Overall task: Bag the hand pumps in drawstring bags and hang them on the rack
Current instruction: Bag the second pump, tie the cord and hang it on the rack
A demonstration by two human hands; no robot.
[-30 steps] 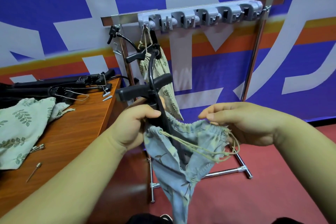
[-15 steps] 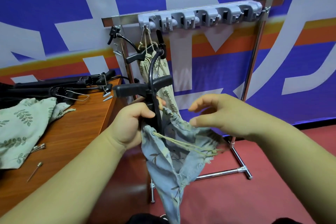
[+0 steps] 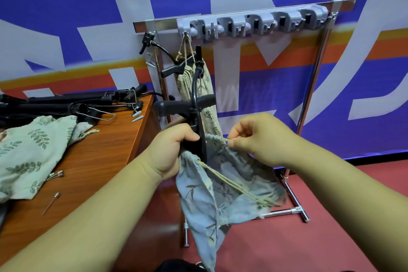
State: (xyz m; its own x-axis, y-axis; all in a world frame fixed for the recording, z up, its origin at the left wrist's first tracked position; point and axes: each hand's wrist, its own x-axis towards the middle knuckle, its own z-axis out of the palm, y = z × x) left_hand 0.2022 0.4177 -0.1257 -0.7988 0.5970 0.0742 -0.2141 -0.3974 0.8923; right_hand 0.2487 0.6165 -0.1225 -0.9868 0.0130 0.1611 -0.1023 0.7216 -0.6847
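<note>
My left grip (image 3: 174, 152) holds hand pump (image 3: 198, 117) in blue bag (image 3: 212, 194), before rack (image 3: 254, 22); right grip (image 3: 260, 139) pinches drawstring (image 3: 223, 140). One bagged pump (image 3: 198, 81) hangs on rack; spare pumps (image 3: 66, 104) left of rack, unbagged.

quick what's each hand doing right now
Left hand: closed, gripping the hand pump at the mouth of the blue bag.
Right hand: closed, pinching the bag's drawstring.

Hand pump (image 3: 189, 108): lower barrel hidden in blue bag (image 3: 205, 201).
Leaf-print bag (image 3: 28, 152) on table (image 3: 106, 161): cut off at L edge.
Black pumps (image 3: 55, 106), rear of table: L ends out of frame.
Small metal pins (image 3: 51, 203): too small to ID.
Dark item (image 3: 181, 266), btm edge: cropped, unclear.
</note>
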